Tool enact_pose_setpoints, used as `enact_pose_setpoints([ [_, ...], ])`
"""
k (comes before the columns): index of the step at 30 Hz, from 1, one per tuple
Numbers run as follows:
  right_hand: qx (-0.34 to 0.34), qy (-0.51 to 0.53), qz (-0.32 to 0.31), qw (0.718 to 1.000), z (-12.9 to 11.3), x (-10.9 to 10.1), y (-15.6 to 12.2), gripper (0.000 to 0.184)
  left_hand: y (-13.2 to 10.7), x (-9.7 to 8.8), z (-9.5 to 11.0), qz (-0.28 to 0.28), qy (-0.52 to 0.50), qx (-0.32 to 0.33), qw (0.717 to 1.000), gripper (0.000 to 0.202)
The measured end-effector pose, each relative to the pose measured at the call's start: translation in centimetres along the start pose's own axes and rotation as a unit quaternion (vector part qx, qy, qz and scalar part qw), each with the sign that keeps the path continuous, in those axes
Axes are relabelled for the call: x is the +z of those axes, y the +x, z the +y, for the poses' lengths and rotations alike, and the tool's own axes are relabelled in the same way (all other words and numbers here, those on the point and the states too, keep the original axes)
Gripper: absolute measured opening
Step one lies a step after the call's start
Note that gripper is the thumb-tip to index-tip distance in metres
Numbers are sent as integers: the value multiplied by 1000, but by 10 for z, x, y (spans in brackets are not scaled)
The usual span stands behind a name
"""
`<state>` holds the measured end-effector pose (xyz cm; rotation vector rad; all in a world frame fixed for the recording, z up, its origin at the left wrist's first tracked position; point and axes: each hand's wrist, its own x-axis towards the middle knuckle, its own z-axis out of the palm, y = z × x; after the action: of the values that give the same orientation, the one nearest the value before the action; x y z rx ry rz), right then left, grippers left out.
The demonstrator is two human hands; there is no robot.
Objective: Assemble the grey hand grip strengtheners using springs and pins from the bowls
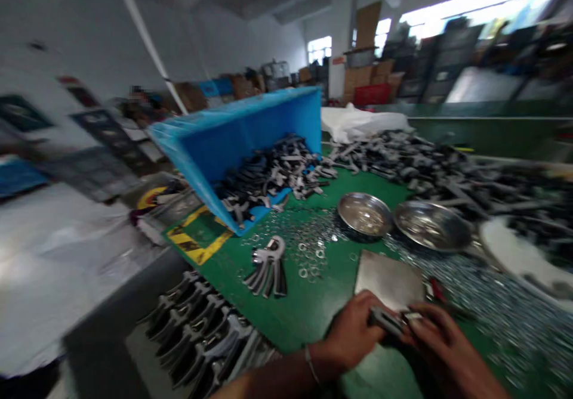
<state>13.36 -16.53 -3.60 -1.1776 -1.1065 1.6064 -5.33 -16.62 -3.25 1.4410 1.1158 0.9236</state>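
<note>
My left hand and my right hand meet low at the centre right, over a green table. Both are closed around one grey metal part held between them. A flat grey metal plate lies just beyond the hands. A small bunch of joined grey metal pieces rests to the left of the hands, with loose washers scattered beside it. The picture is smeared by motion.
A tipped blue bin spills dark metal parts onto the table. Two steel bowls stand behind the plate. More parts heap at the right and in a tray at the lower left. Small screws cover the right side.
</note>
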Motion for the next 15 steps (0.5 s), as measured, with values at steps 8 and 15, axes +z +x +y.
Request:
enact_pose_setpoints([
  [8,-14,-28,50,998,-9,-25,-21,34,3,-4,-2,-58,-138,-93,984,53],
  [15,-48,-34,64,996,-6,-8,-25,32,7,19,-14,17,-72,-95,993,47],
])
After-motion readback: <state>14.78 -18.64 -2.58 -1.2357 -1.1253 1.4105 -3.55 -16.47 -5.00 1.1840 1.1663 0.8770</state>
